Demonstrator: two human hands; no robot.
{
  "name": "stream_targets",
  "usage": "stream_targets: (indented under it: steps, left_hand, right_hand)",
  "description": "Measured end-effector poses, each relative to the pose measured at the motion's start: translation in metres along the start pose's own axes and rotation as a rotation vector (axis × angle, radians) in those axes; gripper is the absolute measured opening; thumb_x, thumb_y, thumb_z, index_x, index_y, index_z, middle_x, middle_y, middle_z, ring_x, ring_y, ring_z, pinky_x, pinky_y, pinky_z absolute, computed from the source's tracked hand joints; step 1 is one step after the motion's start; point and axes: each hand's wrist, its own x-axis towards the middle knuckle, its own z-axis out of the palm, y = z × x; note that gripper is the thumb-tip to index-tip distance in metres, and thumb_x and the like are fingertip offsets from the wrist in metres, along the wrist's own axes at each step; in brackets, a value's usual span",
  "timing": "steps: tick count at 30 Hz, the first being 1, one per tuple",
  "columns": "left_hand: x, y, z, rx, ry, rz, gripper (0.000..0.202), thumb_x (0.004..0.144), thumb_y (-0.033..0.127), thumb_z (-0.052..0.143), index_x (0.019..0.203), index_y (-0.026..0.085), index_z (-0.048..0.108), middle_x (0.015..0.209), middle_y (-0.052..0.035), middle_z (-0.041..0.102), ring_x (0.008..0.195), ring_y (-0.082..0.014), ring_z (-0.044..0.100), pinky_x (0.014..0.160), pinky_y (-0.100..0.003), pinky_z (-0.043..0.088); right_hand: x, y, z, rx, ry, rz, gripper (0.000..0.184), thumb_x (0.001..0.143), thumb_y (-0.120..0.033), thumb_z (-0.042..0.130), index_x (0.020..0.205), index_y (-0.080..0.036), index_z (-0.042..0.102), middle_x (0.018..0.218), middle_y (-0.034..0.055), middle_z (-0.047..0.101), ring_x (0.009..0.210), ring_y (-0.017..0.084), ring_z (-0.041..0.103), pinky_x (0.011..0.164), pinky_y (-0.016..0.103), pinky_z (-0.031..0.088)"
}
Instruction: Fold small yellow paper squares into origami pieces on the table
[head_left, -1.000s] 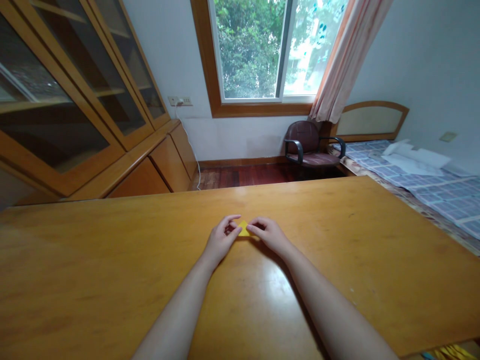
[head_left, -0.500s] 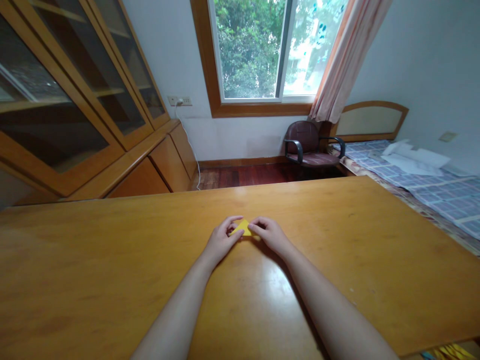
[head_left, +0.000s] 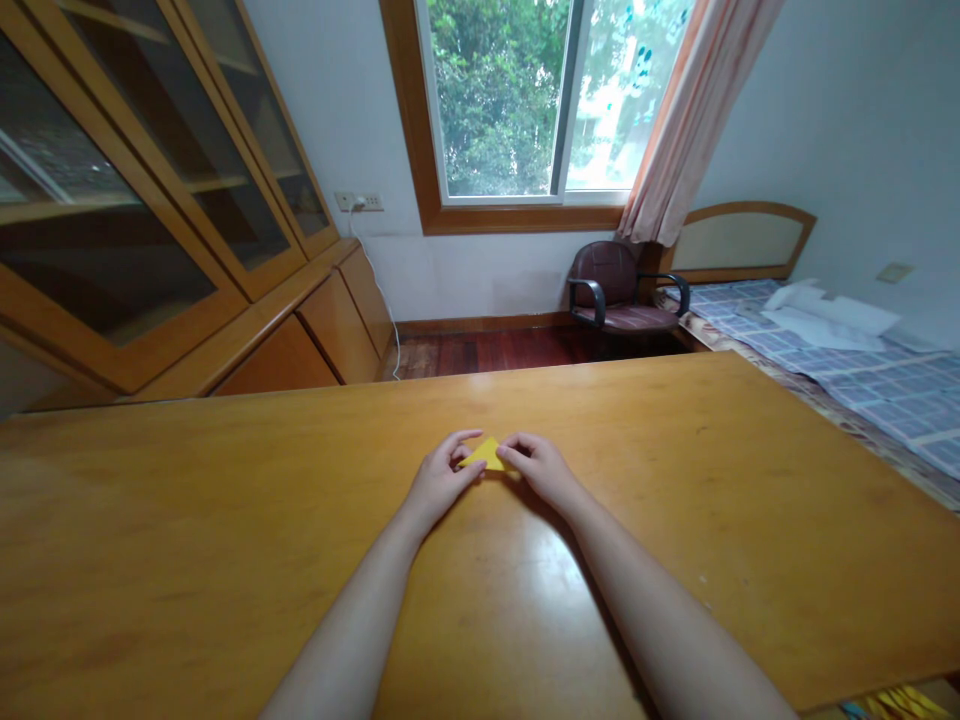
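Between my two hands is a small piece of yellow paper (head_left: 486, 455), folded to a triangle with its tip pointing away from me. My left hand (head_left: 444, 473) holds its left corner, thumb along the near edge and index finger lifted off the far side. On the right side, my right hand (head_left: 536, 462) pinches the paper between thumb and curled fingers, which hide that corner. Both hands are just over the far middle part of the wooden table (head_left: 262, 530).
Beyond the table stand a brown armchair (head_left: 619, 290) and a bed (head_left: 862, 370) with white sheets (head_left: 832, 315) on it. A glass-door cabinet (head_left: 172, 200) lines the left wall. Something yellow (head_left: 900, 702) shows below the table's near right edge.
My left index finger has lifted slightly away from the paper, and more of the paper's left corner shows. My right hand keeps its pinch.
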Motion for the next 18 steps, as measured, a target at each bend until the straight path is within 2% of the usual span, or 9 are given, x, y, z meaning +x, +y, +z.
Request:
stream_targets:
  steps: [5, 11, 18]
  left_hand:
    - [0.0, 0.0005, 0.0003, -0.001, 0.013, -0.006, 0.045, 0.079, 0.033, 0.065, 0.121, 0.019, 0.058, 0.07, 0.0036, 0.06, 0.067, -0.014, 0.06, 0.063, -0.023, 0.046]
    - [0.0003, -0.0017, 0.0013, 0.064, 0.048, 0.03, 0.041, 0.081, 0.033, 0.064, 0.119, 0.019, 0.06, 0.074, 0.0022, 0.061, 0.069, -0.0147, 0.06, 0.065, -0.023, 0.048]
    - [-0.0006, 0.0021, 0.0026, 0.186, 0.076, 0.049, 0.038, 0.081, 0.029, 0.062, 0.118, 0.021, 0.061, 0.083, -0.0007, 0.066, 0.077, -0.0168, 0.064, 0.072, -0.026, 0.051]
  right_hand:
    - [0.0002, 0.0007, 0.0009, -0.002, -0.01, 0.003, 0.022, 0.082, -0.036, 0.06, 0.078, -0.015, 0.066, 0.073, 0.0012, 0.064, 0.069, 0.015, 0.057, 0.066, 0.026, 0.042]
    - [-0.0022, -0.0006, 0.0037, 0.033, -0.063, 0.037, 0.028, 0.077, -0.037, 0.07, 0.095, -0.017, 0.062, 0.076, -0.0019, 0.063, 0.064, 0.012, 0.053, 0.06, 0.023, 0.04]
    - [-0.0038, -0.0062, 0.0046, -0.048, -0.056, 0.027, 0.026, 0.074, -0.028, 0.07, 0.095, -0.017, 0.061, 0.071, -0.0049, 0.057, 0.062, 0.011, 0.047, 0.06, 0.023, 0.037]
